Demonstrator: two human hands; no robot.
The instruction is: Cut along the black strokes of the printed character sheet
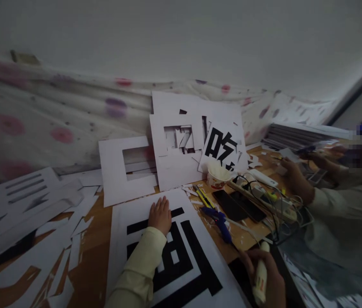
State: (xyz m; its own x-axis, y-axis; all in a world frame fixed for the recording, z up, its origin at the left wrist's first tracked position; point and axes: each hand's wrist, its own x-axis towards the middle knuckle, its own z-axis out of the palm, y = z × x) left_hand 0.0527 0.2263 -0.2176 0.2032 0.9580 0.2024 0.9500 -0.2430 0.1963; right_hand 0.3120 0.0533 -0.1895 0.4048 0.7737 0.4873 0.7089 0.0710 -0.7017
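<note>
My left hand (160, 215) lies flat, fingers stretched out, on a large white sheet (119, 239) printed with a thick black character. The sleeve covers part of that character. At the lower right, my right hand (269, 273) is closed around a cream, rod-shaped handle (260, 280); its working end cannot be made out. A blue glue gun (219, 222) rests on the table just beyond this hand. Near the sheet's far right corner lies a yellow cutter knife (204, 196).
White cut-out boards (129, 171) lean against the patterned curtain. A paper cup (217, 176), dark phones (232, 205) and a power strip (264, 194) with tangled cords stand to the right. Paper scraps (55, 231) cover the left. A co-worker's hands (296, 179) work at far right.
</note>
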